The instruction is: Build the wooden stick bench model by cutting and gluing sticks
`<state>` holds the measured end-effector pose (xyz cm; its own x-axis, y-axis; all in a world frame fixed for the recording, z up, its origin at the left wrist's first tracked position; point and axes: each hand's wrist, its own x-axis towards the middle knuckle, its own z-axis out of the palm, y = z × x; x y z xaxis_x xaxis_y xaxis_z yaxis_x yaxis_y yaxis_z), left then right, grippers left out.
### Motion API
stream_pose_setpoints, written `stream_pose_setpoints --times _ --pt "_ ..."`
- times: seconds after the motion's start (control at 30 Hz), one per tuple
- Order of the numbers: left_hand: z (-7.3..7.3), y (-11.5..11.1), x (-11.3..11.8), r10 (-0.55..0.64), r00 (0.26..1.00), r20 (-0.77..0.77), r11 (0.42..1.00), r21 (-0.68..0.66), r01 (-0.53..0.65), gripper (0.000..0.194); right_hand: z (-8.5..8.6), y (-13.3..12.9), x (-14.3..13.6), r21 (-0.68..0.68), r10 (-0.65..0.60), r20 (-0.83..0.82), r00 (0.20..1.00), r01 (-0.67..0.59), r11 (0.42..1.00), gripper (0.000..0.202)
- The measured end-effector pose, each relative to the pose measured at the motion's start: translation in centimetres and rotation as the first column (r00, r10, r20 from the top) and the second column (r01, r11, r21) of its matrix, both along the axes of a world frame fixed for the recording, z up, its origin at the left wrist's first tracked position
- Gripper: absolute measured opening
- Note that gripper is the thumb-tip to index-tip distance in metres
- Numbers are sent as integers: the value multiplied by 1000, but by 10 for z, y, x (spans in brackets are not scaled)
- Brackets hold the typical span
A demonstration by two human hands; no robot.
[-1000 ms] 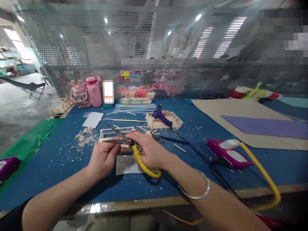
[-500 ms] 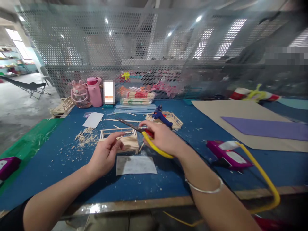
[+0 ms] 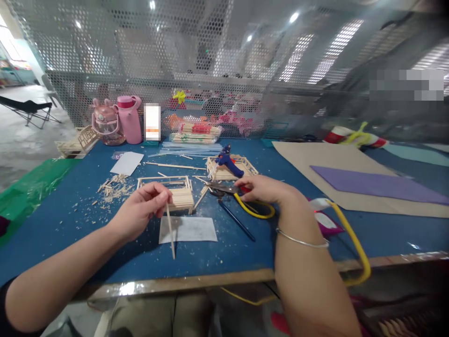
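Pinched in the fingertips of my left hand point(image 3: 145, 208) is a thin wooden stick point(image 3: 170, 234), which points down over a white paper slip point(image 3: 189, 230). My right hand point(image 3: 263, 189) is closed at the handles of yellow-and-red scissors point(image 3: 259, 213), low over the table, blades pointing left. Beside the blades lies a dark blue-handled tool point(image 3: 236, 220), its head partly hidden. Behind my left hand stands a small wooden stick bench point(image 3: 182, 199), partly covered by the fingers. Farther back, a dark blue tool point(image 3: 229, 166) rests on a wooden stick frame point(image 3: 250, 164).
Wood scraps point(image 3: 114, 187) lie left, near a white card point(image 3: 126, 163). Pink bottles point(image 3: 129, 119) and bagged sticks point(image 3: 196, 133) stand along the perforated screen point(image 3: 140, 56). At right are a purple sheet point(image 3: 372, 182) and a purple-white device point(image 3: 328, 222) by a yellow cable point(image 3: 354, 238).
My right hand has moved right and lowered the scissors to the table beside the blue-handled tool. The stick in my left hand now hangs downward in plain view. The camera view has shifted.
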<state>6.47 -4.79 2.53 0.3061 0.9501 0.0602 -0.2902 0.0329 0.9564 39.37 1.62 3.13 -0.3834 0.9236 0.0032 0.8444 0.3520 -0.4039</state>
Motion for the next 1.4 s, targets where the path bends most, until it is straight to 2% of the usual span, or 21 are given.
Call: stream_pose_setpoints --times 0.13,0.2,0.23,0.27,0.3,0.37,0.4,0.43,0.5,0.57,0.63,0.7,0.77,0.83,0.93,1.0,1.1,1.17,1.23,1.3,1.4 --pt "2 4 1 120 987 108 988 -109 -108 27 9 -5 -24 204 -232 82 969 211 956 22" --pt "2 5 2 137 980 144 979 -168 -112 24 17 -15 -46 257 -207 40 978 190 947 31" --pt "1 5 2 138 977 164 975 -196 -104 23 21 -21 -60 245 -136 10 991 129 961 41" --pt "0 4 3 135 973 185 971 -222 -93 21 23 -28 -74 192 41 -91 995 -23 981 49" --pt "-2 4 4 132 970 205 966 -245 -80 20 23 -35 -88 138 213 -197 957 -188 972 55" --pt "-5 2 6 123 964 237 958 -282 -53 18 21 -46 -114 35 440 -396 806 -465 884 58" --pt "-6 1 8 111 963 245 956 -291 -36 18 18 -51 -124 17 466 -480 743 -523 852 50" --pt "-8 -1 9 94 965 244 956 -293 -19 18 15 -54 -132 32 450 -552 702 -521 853 37" --pt "-10 -4 12 56 979 198 961 -275 1 16 11 -56 -137 62 355 -641 681 -415 908 24" --pt "-12 -7 13 27 997 75 973 -233 -9 14 12 -53 -131 98 254 -712 655 -264 959 27" --pt "-16 -9 12 -8 990 -143 992 -125 -10 26 19 -48 -119 133 205 -780 591 -163 978 31" --pt "-22 -10 9 -39 914 -404 993 84 79 31 28 -44 -107 146 191 -806 560 -125 981 32" --pt "-28 -6 5 -6 800 -600 930 290 225 31 34 -40 -101 123 191 -773 604 -154 981 32" --pt "-35 1 3 57 730 -681 864 400 306 29 35 -38 -101 71 200 -706 680 -213 975 33" --pt "-40 13 5 143 732 -666 857 453 245 25 24 -34 -107 1 221 -629 745 -283 959 35" --pt "-40 18 8 146 783 -605 902 407 146 25 14 -32 -109 -6 223 -634 740 -293 956 35" --pt "-35 17 13 -18 906 -424 991 115 74 29 3 -34 -105 -13 206 -654 728 -283 959 35" --pt "-31 12 15 -130 962 -241 990 -91 111 33 1 -38 -101 -43 215 -622 753 -307 951 35" --pt "-26 8 15 -175 980 -93 967 -204 154 35 4 -41 -97 -78 252 -563 787 -355 932 33" --pt "-23 4 15 -191 981 -14 950 -254 181 36 8 -42 -96 -114 297 -497 815 -401 909 29" --pt "-21 2 13 -208 978 22 939 -274 206 38 11 -43 -98 -177 369 -404 837 -467 866 24"
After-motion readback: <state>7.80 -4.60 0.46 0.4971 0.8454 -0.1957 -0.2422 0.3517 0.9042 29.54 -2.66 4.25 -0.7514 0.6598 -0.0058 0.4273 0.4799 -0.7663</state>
